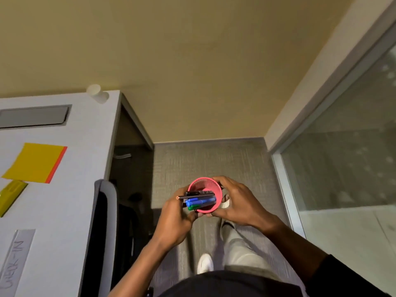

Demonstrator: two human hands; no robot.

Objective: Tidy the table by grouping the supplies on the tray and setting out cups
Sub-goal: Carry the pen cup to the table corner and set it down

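A pink mesh pen cup (209, 185) is held above the carpet, to the right of the white table (85, 159). My right hand (233, 200) wraps its right side. My left hand (175, 217) grips a bundle of markers (200, 201), blue, green and black, whose far ends lie inside the cup's mouth. On the table lie a yellow sticky-note pad (35, 162) with an orange edge and a yellow-green highlighter (10, 195). A white paper cup (97, 93) lies on its side at the table's far corner. No tray is in view.
A grey office chair (102, 232) stands tucked against the table's right edge. A "CHECK-IN" label (16, 262) lies near the table's front. A glass partition (342, 157) bounds the right side. My legs and white shoe (204, 263) are on grey carpet below.
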